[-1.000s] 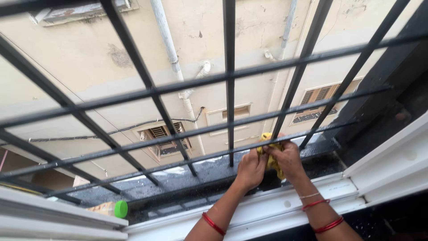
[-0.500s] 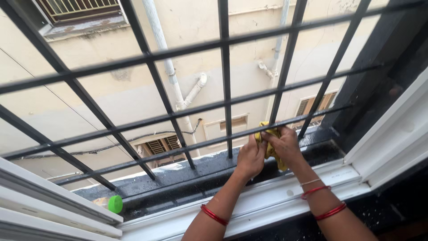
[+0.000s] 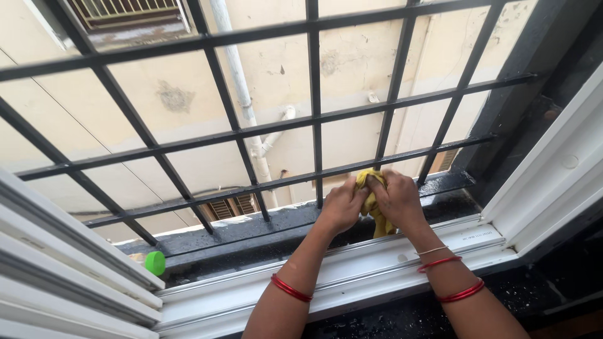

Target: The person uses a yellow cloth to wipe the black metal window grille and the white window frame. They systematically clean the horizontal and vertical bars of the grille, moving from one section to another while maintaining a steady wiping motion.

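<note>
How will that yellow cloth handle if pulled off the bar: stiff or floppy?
Probably floppy: the yellow cloth bunches between the left hand and right hand, with a tail hanging limp. Likely light for its size. It may be damp, since the sill shows droplets.

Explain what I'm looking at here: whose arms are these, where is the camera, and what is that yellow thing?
The camera sits on a person's head and looks down, so the arms are the wearer's own. The left hand and right hand together grip a yellow cloth bunched between them, close against a black metal window grille. Red bangles circle both wrists. Below the hands runs a white window frame, and beyond it a dark, wet-looking ledge. A small green cap lies at the ledge's left end. Through the bars you see a neighbouring building's wall with a drainpipe.
</note>
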